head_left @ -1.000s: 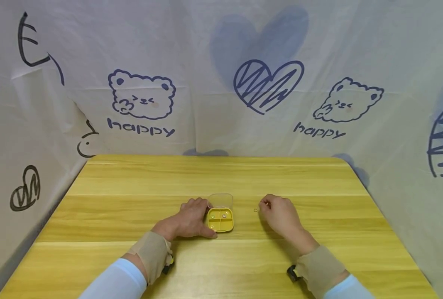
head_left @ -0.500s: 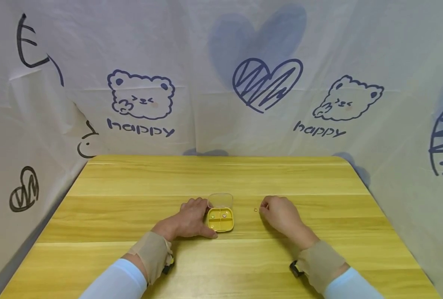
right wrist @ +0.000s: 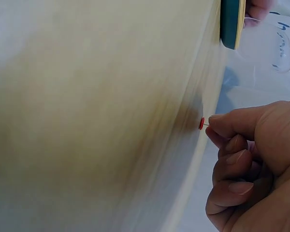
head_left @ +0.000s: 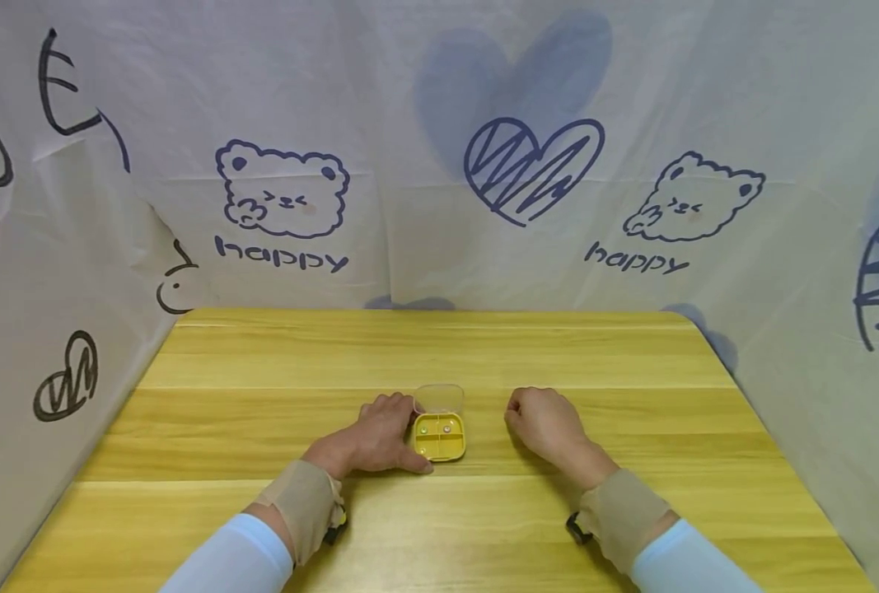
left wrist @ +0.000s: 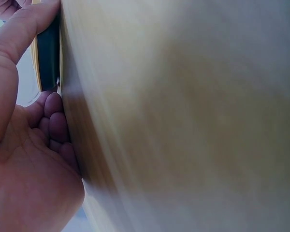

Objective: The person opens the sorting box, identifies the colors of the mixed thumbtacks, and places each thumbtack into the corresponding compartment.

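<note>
In the head view my left hand holds a small yellow compartment box at its left side, thumb at the near corner and fingers towards the back. Its clear lid stands raised behind it. Tiny round pieces lie in several compartments. To the right, my right hand is low over the table with curled fingers. The right wrist view shows its thumb and forefinger pinching the thin post of a small red disc, which sits at the table surface. From the head camera that piece is hidden.
Wood-grain table reaches all round both hands. White cloth with drawn bears and hearts hangs along the back and sides. A wrist camera is strapped below the right hand.
My right hand has shifted slightly left, over the tiny piece that showed beside its fingertips before. The left hand and box keep their place.
</note>
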The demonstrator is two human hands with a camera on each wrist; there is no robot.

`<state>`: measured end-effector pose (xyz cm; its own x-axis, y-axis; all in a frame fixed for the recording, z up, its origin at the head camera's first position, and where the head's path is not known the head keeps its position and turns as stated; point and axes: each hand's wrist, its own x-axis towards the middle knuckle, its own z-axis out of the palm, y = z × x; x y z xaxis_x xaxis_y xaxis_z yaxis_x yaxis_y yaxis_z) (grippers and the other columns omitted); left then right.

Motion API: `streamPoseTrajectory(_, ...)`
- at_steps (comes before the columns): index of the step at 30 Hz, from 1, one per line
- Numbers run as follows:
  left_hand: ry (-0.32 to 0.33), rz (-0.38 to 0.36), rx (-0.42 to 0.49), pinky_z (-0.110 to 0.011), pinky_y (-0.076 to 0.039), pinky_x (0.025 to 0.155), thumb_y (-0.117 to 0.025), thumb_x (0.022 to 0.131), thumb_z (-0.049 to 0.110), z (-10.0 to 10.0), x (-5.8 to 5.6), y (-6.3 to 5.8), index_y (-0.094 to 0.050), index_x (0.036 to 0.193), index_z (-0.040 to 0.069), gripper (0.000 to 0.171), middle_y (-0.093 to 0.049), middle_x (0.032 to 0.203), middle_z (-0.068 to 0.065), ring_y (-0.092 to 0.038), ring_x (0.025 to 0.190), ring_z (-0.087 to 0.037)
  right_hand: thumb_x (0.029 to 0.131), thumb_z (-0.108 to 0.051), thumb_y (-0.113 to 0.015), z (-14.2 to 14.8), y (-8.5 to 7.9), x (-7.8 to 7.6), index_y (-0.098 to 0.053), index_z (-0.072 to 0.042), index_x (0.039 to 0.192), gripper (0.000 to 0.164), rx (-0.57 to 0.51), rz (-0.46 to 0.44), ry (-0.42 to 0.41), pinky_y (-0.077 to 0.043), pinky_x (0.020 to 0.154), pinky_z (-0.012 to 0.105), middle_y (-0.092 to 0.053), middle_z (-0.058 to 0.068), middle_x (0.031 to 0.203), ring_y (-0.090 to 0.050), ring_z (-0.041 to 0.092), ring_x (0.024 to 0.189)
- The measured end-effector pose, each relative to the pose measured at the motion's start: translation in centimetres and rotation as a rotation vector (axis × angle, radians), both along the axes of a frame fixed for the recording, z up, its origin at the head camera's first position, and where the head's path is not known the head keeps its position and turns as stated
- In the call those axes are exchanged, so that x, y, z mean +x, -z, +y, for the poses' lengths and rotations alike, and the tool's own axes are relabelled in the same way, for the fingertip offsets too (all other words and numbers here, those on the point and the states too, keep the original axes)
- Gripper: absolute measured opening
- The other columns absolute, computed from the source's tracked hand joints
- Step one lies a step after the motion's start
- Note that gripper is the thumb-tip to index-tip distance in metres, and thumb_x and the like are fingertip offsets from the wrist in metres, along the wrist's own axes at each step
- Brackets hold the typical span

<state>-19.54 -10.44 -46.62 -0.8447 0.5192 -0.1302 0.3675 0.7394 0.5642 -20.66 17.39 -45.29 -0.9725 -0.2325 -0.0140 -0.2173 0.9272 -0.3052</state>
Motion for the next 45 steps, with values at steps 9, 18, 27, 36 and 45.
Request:
streamPoseTrajectory(9,0.001,0.001,0.001,-0.048,-0.03,0.094,-0.082,0.066,0.054,0.1,0.1,-0.1,-0.051,0.121,0.012,0.075,-0.053,0.106,0.001,-0.042,0.098,-0.021,0.088,-0.018,-0.064,0.1,0.1,0.0,-0.07,-0.017,0.079,0.011,0.004,0.018,0.003,-0.05,0.06,0.037,-0.067,-0.003,0.074,-0.057,0.012,0.064)
streamPoseTrajectory(18,0.0,0.007,0.001,-0.047,-0.03,0.095,-0.083,0.066,0.052,0.1,0.1,0.0,-0.051,0.121,0.012,0.075,-0.053,0.106,0.001,-0.043,0.1,-0.022,0.091,-0.019,-0.063,0.2,0.0,0.4,-0.069,-0.014,0.083,0.011,-0.051,0.011,0.012,-0.048,0.057,0.034,-0.066,-0.002,0.073,-0.054,0.011,0.06)
streamPoseTrajectory(27,-0.002,0.01,0.006,-0.046,-0.031,0.093,-0.083,0.065,0.052,0.1,0.1,0.2,-0.051,0.121,0.01,0.077,-0.053,0.106,0.001,-0.043,0.1,-0.021,0.092,-0.021,-0.061,0.1,-1.0,0.7,-0.068,-0.014,0.085,0.012,-0.084,0.01,0.03,-0.045,0.055,0.032,-0.065,-0.002,0.072,-0.052,0.012,0.057)
streamPoseTrajectory(36,-0.002,0.022,-0.008,-0.046,-0.031,0.092,-0.082,0.065,0.053,0.2,0.0,0.1,-0.051,0.12,0.012,0.076,-0.052,0.104,0.002,-0.043,0.099,-0.022,0.096,-0.024,-0.06,-0.3,-1.5,1.2,-0.071,-0.012,0.094,0.016,-0.355,0.017,0.081,-0.041,0.052,0.031,-0.066,0.003,0.074,-0.048,0.015,0.053)
streamPoseTrajectory(45,0.0,0.026,-0.01,-0.046,-0.031,0.092,-0.082,0.065,0.053,0.1,0.0,0.0,-0.052,0.12,0.012,0.074,-0.053,0.104,0.001,-0.043,0.1,-0.022,0.098,-0.022,-0.058,-1.5,-1.2,1.9,-0.071,-0.006,0.096,0.021,-0.702,-0.093,0.158,-0.035,0.052,0.028,-0.055,0.013,0.07,-0.039,0.016,0.053)
